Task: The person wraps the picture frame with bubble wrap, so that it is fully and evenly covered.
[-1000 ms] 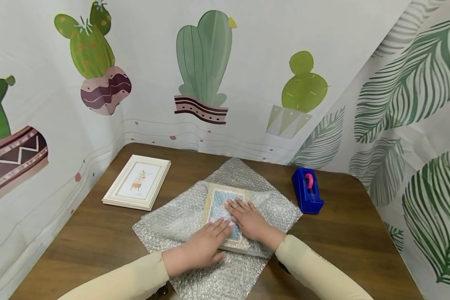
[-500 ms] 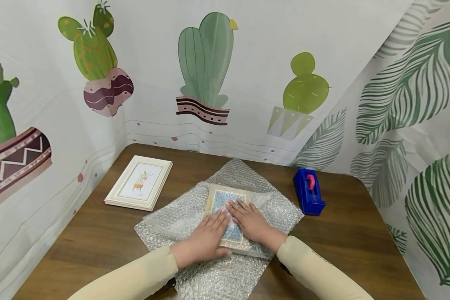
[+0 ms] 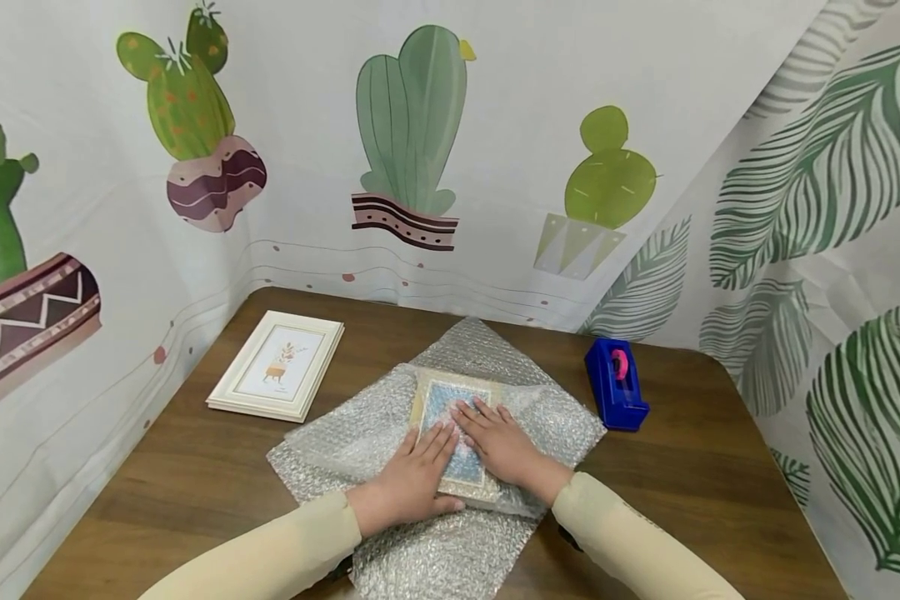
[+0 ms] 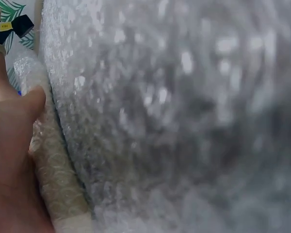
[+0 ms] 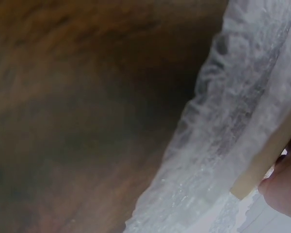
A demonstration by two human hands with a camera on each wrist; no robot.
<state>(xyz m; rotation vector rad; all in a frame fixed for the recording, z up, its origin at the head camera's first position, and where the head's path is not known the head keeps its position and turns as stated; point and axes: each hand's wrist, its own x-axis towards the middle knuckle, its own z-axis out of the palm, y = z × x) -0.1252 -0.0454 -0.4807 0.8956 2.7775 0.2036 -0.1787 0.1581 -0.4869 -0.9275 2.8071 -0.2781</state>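
Observation:
A picture frame (image 3: pixel 465 467) with a pale border and blue picture lies on a sheet of bubble wrap (image 3: pixel 450 550), flaps of the wrap folded over it from both sides. My left hand (image 3: pixel 411 479) lies flat on its lower left part, fingers straight. My right hand (image 3: pixel 504 443) rests on its right half with fingers extended, the two sets of fingertips meeting near the middle. In the left wrist view, the left thumb (image 4: pixel 35 102) lies along the wrapped edge of the frame. The right wrist view shows the frame's bare edge (image 5: pixel 262 167) beside fingers of the right hand.
A second, cream picture frame (image 3: pixel 277 365) with a plant print lies at the left of the brown table (image 3: pixel 157 483). A blue tape dispenser (image 3: pixel 617 387) with a pink core stands to the right. A cactus-patterned cloth (image 3: pixel 495 125) hangs behind the table.
My left hand has slid up and slightly right over the wrapped picture frame, closer to the right hand, which stays put. In the last half second almost nothing has moved.

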